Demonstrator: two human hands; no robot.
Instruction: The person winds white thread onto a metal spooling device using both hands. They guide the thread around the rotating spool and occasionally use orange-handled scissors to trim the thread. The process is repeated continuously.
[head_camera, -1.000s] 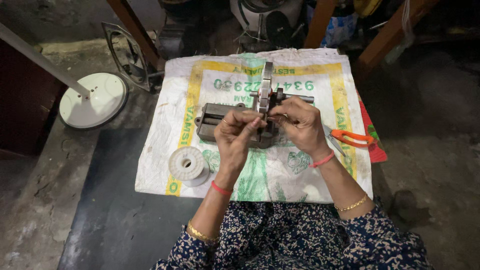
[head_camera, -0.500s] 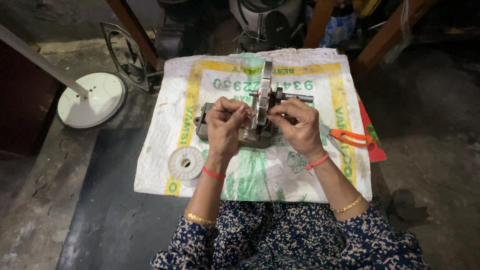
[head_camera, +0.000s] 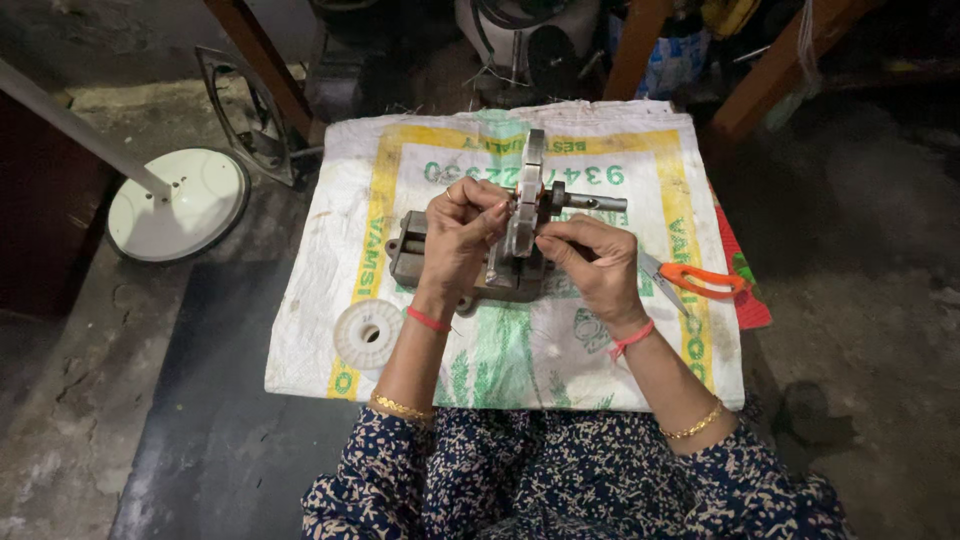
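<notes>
Woven white plastic sacking (head_camera: 590, 350), printed in yellow and green, covers the counter where a person works with both hands on a small metal motor part. The left hand (head_camera: 455, 235) curls over the top of a flat, upright steel plate stack (head_camera: 524, 215), its fingers (head_camera: 480, 212) pinched against the plate's near edge. The right hand (head_camera: 590, 265) presses in from the other side, fingers (head_camera: 552, 243) closed tight on something at the plate's face; what they pinch is too small to tell. The plate stands in a grey metal base (head_camera: 415, 255) that lies directly beneath both hands, and a steel shaft (head_camera: 590, 202) sticks out just beyond the right fingers. Orange-handled scissors (head_camera: 700, 280) rest on the sacking just beside the right wrist. A white plastic spool (head_camera: 368, 334) lies near the left forearm. Well away from the left fingers, a white round stand base (head_camera: 195, 205) with a pale pole sits on the concrete floor (head_camera: 70, 420).
</notes>
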